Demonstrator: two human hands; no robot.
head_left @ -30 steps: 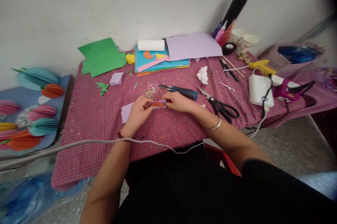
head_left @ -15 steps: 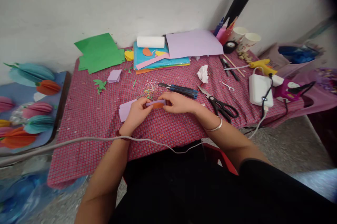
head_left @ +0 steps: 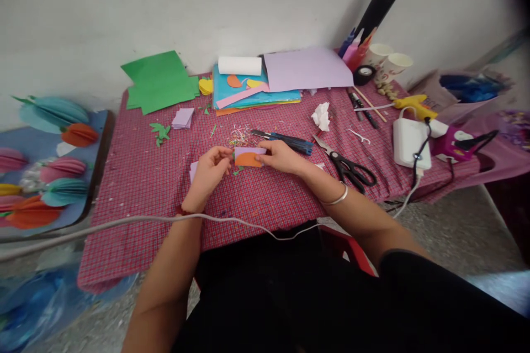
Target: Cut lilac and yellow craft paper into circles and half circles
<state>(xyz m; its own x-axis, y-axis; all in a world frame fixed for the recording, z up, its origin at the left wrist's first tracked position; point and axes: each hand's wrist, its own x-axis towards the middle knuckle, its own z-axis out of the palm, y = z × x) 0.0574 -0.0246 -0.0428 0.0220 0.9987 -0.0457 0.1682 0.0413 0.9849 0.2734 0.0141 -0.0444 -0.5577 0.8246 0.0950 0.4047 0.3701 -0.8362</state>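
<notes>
My right hand (head_left: 284, 157) pinches a small lilac paper piece with an orange half-round shape (head_left: 248, 157) on it, holding it just above the red checked tablecloth (head_left: 144, 176). My left hand (head_left: 209, 169) is at the piece's left edge, fingers curled, touching or just off it. Under my left hand lies another lilac paper (head_left: 193, 169), mostly hidden. A blue-handled craft knife (head_left: 285, 142) lies just behind my right hand, and black scissors (head_left: 348, 165) lie to its right.
At the back are green sheets (head_left: 159, 79), a stack of coloured paper (head_left: 256, 93) with a white roll (head_left: 240, 66), a lilac sheet (head_left: 306, 68), cups (head_left: 389, 63), a glue gun (head_left: 412, 103) and a white adapter (head_left: 408, 143). Paper fruits (head_left: 49, 170) lie at left. A cable (head_left: 124, 223) crosses the table's front.
The lilac and orange piece has been turned up so its orange shape faces me. My left hand has loosened and shifted slightly left of it.
</notes>
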